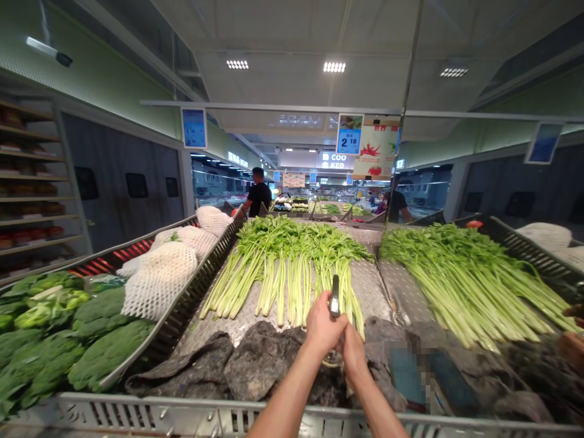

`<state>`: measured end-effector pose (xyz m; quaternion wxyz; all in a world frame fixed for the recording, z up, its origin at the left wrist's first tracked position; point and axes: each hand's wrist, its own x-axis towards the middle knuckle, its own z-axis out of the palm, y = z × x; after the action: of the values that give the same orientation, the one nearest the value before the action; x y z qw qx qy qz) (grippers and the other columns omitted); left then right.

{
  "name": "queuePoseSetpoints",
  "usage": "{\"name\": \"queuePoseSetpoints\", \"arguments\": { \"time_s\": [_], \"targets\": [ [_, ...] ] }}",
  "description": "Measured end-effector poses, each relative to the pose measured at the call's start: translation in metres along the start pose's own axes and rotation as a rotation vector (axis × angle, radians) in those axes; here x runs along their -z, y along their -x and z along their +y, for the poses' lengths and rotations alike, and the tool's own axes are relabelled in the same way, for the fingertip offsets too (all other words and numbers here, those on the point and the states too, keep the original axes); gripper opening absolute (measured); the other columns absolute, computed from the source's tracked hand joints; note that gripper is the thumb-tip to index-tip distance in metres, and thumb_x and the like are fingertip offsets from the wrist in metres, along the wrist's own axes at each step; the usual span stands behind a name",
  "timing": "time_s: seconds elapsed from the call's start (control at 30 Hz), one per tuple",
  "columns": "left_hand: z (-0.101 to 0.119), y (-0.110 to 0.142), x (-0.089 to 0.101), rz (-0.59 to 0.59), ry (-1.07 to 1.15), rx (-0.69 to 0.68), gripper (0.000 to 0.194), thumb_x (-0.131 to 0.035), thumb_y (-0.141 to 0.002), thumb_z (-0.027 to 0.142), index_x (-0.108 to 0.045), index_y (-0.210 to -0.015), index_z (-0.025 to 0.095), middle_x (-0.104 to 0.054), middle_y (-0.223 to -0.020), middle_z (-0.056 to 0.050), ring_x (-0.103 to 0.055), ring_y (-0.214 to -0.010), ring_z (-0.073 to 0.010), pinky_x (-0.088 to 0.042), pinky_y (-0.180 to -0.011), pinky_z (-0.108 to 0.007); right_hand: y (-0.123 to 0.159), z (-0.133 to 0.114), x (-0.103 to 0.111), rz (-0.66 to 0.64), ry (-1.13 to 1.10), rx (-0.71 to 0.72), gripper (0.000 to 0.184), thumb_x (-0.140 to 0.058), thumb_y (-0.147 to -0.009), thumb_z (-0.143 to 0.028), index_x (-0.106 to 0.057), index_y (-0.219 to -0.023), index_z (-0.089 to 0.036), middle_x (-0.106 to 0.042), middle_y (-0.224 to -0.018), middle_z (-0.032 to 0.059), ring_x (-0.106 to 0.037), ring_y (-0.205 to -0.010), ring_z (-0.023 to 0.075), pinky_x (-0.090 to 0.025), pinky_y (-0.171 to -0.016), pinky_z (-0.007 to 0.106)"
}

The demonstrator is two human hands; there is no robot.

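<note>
My left hand (323, 328) is closed round a narrow dark object (334, 295) that sticks up out of the fist; I cannot make out what it is. My right hand (354, 348) is closed too and pressed against the left one from below and to the right; what it holds is hidden. Both hands hover over the stalk ends of a heap of celery (292, 267) lying on a patterned metal display shelf (369, 283). Dark grey cloths (255, 362) lie crumpled under and in front of my hands.
A slanted black crate wall (191, 298) divides the celery from broccoli (100, 340) and net-wrapped produce (159, 277) on the left. More celery (469, 280) lies to the right. A grey slotted rail (150, 417) runs along the front. People stand far back in the aisle.
</note>
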<state>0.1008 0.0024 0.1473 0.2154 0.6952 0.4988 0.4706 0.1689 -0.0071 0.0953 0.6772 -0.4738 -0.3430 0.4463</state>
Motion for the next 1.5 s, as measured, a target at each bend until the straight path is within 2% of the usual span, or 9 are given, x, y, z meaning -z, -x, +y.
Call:
{"name": "queuePoseSetpoints", "arguments": {
  "time_s": [0.17, 0.27, 0.5, 0.73, 0.87, 1.03, 1.27, 1.37, 1.5],
  "targets": [
    [0.001, 0.002, -0.009, -0.037, -0.009, 0.013, 0.035, -0.051, -0.059, 0.021, -0.047, -0.094, 0.019, -0.054, -0.081, -0.001, -0.049, -0.073, -0.0143, -0.037, -0.063, -0.024, 0.000, 0.004, 0.009, 0.050, 0.019, 0.025, 0.041, -0.044, -0.065, -0.049, -0.061, -0.078, -0.014, -0.065, -0.075, 0.0055, -0.058, -0.067, 0.0188, -0.043, -0.045, 0.023],
    [0.001, 0.004, -0.012, -0.055, 0.015, -0.011, 0.040, -0.052, -0.059, 0.021, -0.045, -0.098, 0.019, -0.054, -0.085, -0.001, -0.049, -0.077, -0.0148, -0.037, -0.067, -0.024, 0.002, 0.003, 0.013, 0.056, -0.002, 0.023, 0.042, -0.046, -0.064, -0.048, -0.061, -0.081, -0.012, -0.065, -0.078, 0.0065, -0.058, -0.067, 0.0189, -0.041, -0.043, 0.022],
    [0.010, 0.005, -0.014, -0.081, 0.045, -0.075, 0.041, -0.051, -0.059, 0.019, -0.043, -0.100, 0.021, -0.053, -0.090, -0.001, -0.049, -0.082, -0.0148, -0.037, -0.073, -0.025, 0.007, -0.004, 0.023, 0.060, 0.031, 0.087, 0.041, -0.046, -0.065, -0.046, -0.059, -0.085, -0.013, -0.064, -0.087, 0.0048, -0.057, -0.076, 0.0180, -0.044, -0.053, 0.022],
    [0.011, 0.006, -0.018, -0.080, -0.002, -0.072, 0.029, -0.049, -0.060, 0.019, -0.046, -0.088, 0.020, -0.054, -0.080, 0.000, -0.049, -0.073, -0.0145, -0.037, -0.064, -0.024, 0.006, 0.000, 0.026, 0.078, 0.084, 0.122, 0.038, -0.043, -0.068, -0.045, -0.059, -0.082, -0.014, -0.064, -0.086, 0.0048, -0.057, -0.076, 0.0176, -0.042, -0.054, 0.022],
    [0.009, 0.006, -0.015, -0.072, 0.019, -0.095, 0.037, -0.050, -0.060, 0.020, -0.044, -0.096, 0.021, -0.054, -0.087, -0.001, -0.049, -0.078, -0.0147, -0.038, -0.069, -0.025, 0.004, 0.000, 0.023, 0.081, 0.083, 0.115, 0.036, -0.041, -0.068, -0.043, -0.059, -0.080, -0.014, -0.064, -0.084, 0.0048, -0.057, -0.075, 0.0177, -0.042, -0.053, 0.022],
    [0.011, 0.003, -0.007, -0.058, 0.003, -0.097, 0.041, -0.051, -0.060, 0.021, -0.042, -0.099, 0.020, -0.053, -0.088, -0.001, -0.049, -0.077, -0.0146, -0.038, -0.069, -0.026, -0.002, 0.001, 0.018, 0.076, 0.120, 0.191, 0.033, -0.040, -0.071, -0.041, -0.060, -0.076, -0.015, -0.064, -0.080, 0.0036, -0.057, -0.078, 0.0170, -0.042, -0.062, 0.024],
    [0.007, -0.002, 0.002, -0.044, -0.029, -0.095, 0.035, -0.051, -0.061, 0.023, -0.045, -0.096, 0.019, -0.053, -0.082, 0.000, -0.048, -0.074, -0.0135, -0.037, -0.064, -0.024, -0.007, 0.009, 0.009, 0.043, 0.117, 0.216, 0.036, -0.037, -0.072, -0.044, -0.058, -0.078, -0.017, -0.063, -0.075, 0.0023, -0.056, -0.074, 0.0158, -0.042, -0.064, 0.025],
    [0.002, -0.002, 0.004, -0.027, -0.031, -0.057, 0.035, -0.051, -0.062, 0.024, -0.046, -0.096, 0.019, -0.053, -0.079, 0.000, -0.048, -0.072, -0.0131, -0.036, -0.062, -0.023, -0.005, 0.009, 0.004, 0.023, 0.133, 0.225, 0.034, -0.035, -0.073, -0.043, -0.057, -0.072, -0.017, -0.062, -0.071, 0.0012, -0.054, -0.070, 0.0142, -0.041, -0.065, 0.025],
    [-0.004, -0.003, 0.008, -0.002, -0.008, -0.079, 0.037, -0.051, -0.062, 0.023, -0.045, -0.098, 0.019, -0.052, -0.077, 0.000, -0.049, -0.072, -0.0127, -0.037, -0.063, -0.023, -0.003, 0.007, -0.003, 0.014, 0.136, 0.212, 0.032, -0.036, -0.073, -0.043, -0.054, -0.067, -0.017, -0.059, -0.066, -0.0001, -0.052, -0.065, 0.0128, -0.040, -0.061, 0.023]
  ]
}}
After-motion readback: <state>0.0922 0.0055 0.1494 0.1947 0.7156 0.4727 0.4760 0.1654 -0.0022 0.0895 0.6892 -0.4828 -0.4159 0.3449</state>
